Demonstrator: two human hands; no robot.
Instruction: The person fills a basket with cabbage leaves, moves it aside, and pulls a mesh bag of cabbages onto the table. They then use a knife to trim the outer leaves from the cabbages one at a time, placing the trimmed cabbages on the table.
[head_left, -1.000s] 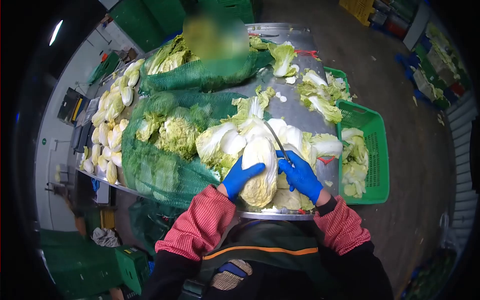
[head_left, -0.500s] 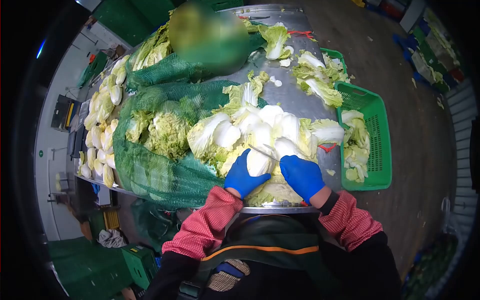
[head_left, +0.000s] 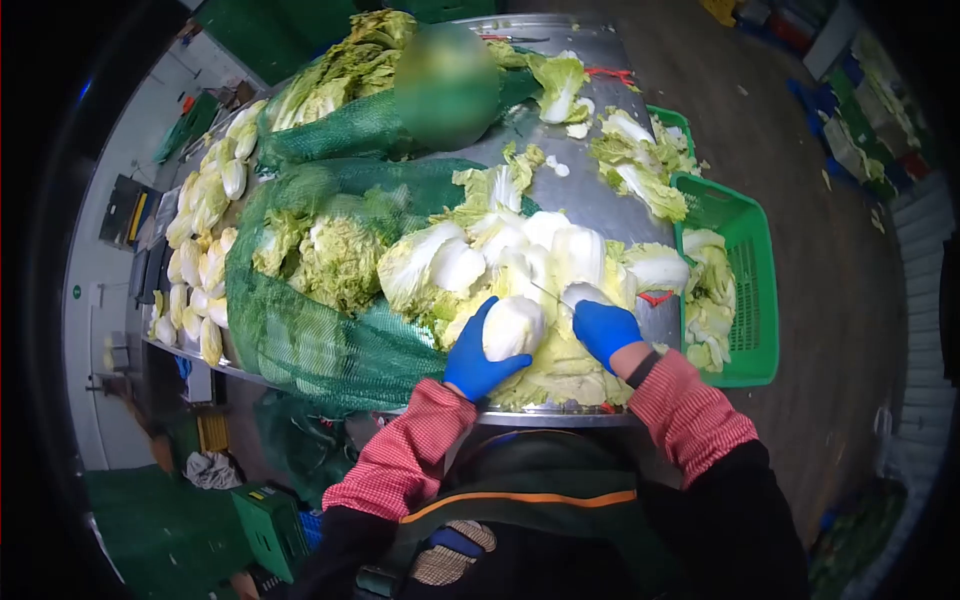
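In a blue glove, my left hand [head_left: 478, 352] curls around a trimmed head of Chinese cabbage [head_left: 514, 328], its pale base turned toward the upper right. My right hand [head_left: 606, 332], gloved in blue too, is closed on a knife [head_left: 545, 291] whose thin blade points up and left, just apart from the cabbage head. Loose cabbage leaves [head_left: 578, 255] are heaped beyond and beneath both hands. The knife's handle is hidden in my right fist.
Green mesh sacks [head_left: 300, 335] of untrimmed cabbage [head_left: 340, 262] lie on the metal table [head_left: 520, 140] to the left. Trimmed cabbages [head_left: 195, 270] line its far left. A green crate [head_left: 765, 290] with leaves stands at the right edge.
My left hand has tilted the cabbage head so its base faces up. My right hand with the knife has shifted slightly right and away from the head.
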